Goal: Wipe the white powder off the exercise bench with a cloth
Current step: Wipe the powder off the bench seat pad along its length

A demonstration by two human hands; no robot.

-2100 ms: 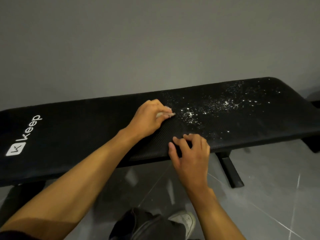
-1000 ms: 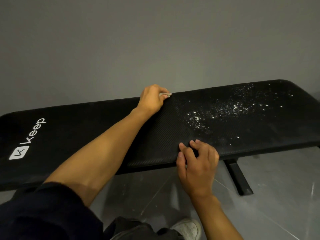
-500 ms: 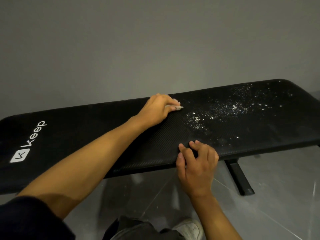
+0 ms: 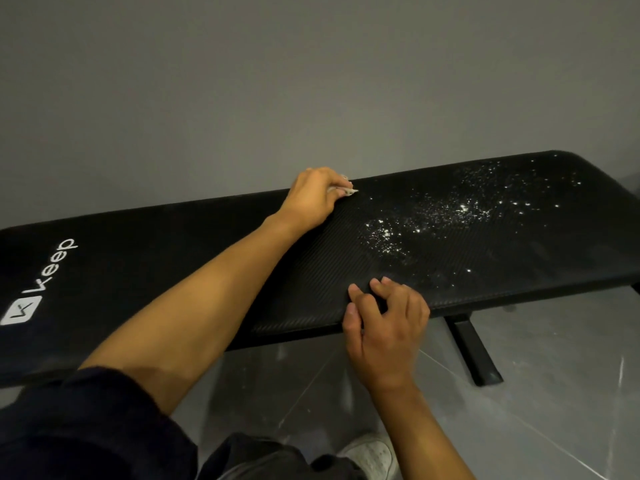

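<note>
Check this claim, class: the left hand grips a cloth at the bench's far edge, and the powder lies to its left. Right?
Wrong side. The head view shows the left hand gripping the cloth at the far edge of the bench, with powder to its right.

A plain grey wall (image 4: 311, 81) fills the view beyond the left fingers (image 4: 333, 181). Below the right fingers (image 4: 384, 288) lies a glossy grey tiled floor (image 4: 554, 393) with thin pale joints. On it, nearer than those fingers, a white shoe (image 4: 372, 457) shows beside dark trousers (image 4: 263, 459).
</note>
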